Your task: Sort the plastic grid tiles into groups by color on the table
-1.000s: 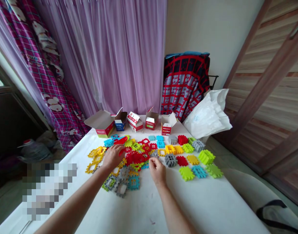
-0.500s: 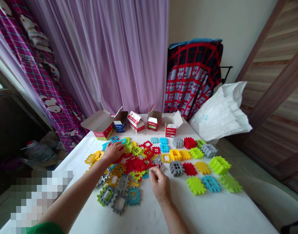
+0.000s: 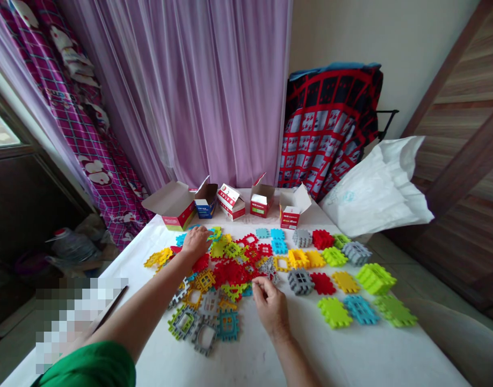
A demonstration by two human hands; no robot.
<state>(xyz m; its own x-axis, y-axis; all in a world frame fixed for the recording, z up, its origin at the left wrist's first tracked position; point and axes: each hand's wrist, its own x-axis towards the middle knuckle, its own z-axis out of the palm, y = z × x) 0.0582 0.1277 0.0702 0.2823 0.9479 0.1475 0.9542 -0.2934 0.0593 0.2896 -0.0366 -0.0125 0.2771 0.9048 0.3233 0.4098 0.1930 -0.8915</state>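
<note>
My left hand reaches over the far left part of a pile of plastic interlocking building pieces. Its fingers lie outstretched on the blue and green pieces there, and the palm hides some of them. By the pile's near right edge is my right hand, closed with thumb and fingers together; whatever may be between them is hidden. Between the hands lie red pieces, with a yellow window piece beside them. Closer to me are a blue window piece and a grey frame piece.
Several small open cartons, including a blue box, line the table's back. Sorted stacks by colour and shape, such as grey window pieces and green squares, occupy the right side. A white sack leans at the back right corner.
My left hand has gone slightly farther into the back of the pile. My right hand stays closed in nearly the same place. The whole view has shifted a little.
</note>
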